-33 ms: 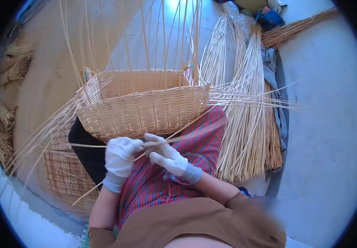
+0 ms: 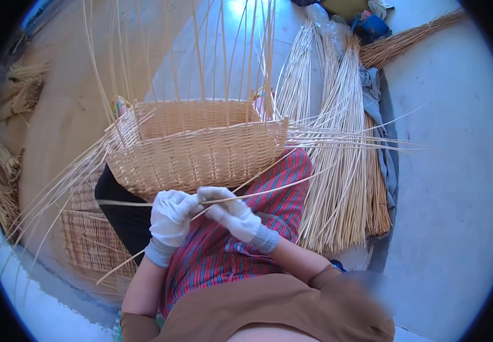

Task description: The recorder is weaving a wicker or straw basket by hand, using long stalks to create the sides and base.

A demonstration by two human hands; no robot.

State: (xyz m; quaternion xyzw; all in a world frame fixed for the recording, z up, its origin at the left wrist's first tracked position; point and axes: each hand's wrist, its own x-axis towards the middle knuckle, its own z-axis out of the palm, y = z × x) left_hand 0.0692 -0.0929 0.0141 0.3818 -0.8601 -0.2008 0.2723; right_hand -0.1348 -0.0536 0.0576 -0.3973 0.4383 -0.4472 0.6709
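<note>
My left hand [image 2: 171,218], in a white glove, is closed around a thin cane strand [image 2: 280,187] that runs across my lap. Beside it, my gloved right hand [image 2: 236,216] has its fingers curled in on the same strand, close to the left fingertips. A second strand [image 2: 122,268] slants under both hands toward the basket; whether either hand grips it is hidden. Just beyond them rests a woven basket [image 2: 201,159], open at the top, on my legs, with long upright stakes rising from it and loose ends fanning out at both sides.
To the right lie long bundles of pale cane [image 2: 335,188], with a brown bundle [image 2: 412,39] behind. A woven mat [image 2: 95,239] is on the floor at left, near more bundled material [image 2: 2,188]. A blue container [image 2: 375,25] stands at the far right.
My right hand's fingers have gone from spread to curled in on the strand. The strand's right part, blurred before, is now sharp. My left hand has shifted slightly right.
</note>
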